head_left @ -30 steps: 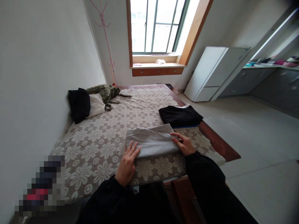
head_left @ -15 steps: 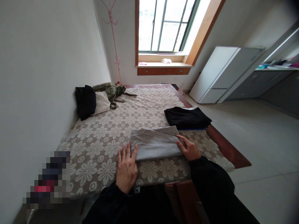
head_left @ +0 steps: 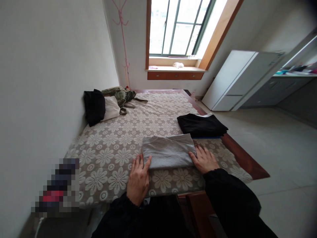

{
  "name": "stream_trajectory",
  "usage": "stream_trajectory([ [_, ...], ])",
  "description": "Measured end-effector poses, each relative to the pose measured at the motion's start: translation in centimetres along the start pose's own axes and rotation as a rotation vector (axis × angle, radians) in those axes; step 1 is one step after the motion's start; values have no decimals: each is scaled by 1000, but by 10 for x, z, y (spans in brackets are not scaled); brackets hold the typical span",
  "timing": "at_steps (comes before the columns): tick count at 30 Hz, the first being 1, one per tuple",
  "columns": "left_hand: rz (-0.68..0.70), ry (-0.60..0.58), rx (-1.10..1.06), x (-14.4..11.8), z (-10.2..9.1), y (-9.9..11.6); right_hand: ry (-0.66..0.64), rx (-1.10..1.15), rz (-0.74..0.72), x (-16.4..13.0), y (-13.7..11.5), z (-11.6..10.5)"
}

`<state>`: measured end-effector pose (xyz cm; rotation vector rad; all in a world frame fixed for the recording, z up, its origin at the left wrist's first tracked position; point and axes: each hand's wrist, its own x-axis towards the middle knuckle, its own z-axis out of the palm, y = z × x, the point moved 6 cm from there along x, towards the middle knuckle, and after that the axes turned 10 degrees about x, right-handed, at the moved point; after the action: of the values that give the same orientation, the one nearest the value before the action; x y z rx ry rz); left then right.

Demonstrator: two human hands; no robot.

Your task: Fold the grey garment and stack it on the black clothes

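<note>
A folded grey garment (head_left: 168, 151) lies on the flower-patterned bedspread (head_left: 116, 145) near the bed's front edge. My left hand (head_left: 138, 178) rests flat on the bedspread, fingertips touching the garment's left edge. At the garment's right edge my right hand (head_left: 204, 159) lies flat, fingers spread. Neither hand grips anything. Both arms wear black sleeves.
A folded black garment (head_left: 201, 125) lies on the bed's right side beyond the grey one. A black pillow (head_left: 94, 106), a white pillow (head_left: 111, 107) and an olive bag (head_left: 121, 94) sit by the left wall. A white cabinet (head_left: 237, 79) stands on the tiled floor to the right.
My hands have slid off the top of the grey garment to its left and right edges. The view has shifted slightly.
</note>
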<state>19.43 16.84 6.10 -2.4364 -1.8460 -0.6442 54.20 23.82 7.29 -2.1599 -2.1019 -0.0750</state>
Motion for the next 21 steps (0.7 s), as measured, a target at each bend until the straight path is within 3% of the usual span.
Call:
stream_trajectory([
  [3, -24, 2, -79, 0, -3, 0, -50, 37, 22, 1, 2, 7],
  [9, -140, 26, -247, -2, -9, -7, 69, 325, -34, 5, 6, 4],
  [14, -129, 64, -399, 0, -15, -9, 92, 528, -31, 10, 10, -6],
  [21, -95, 58, -347, 0, -21, -2, 9, 813, 81, 11, 1, -21],
])
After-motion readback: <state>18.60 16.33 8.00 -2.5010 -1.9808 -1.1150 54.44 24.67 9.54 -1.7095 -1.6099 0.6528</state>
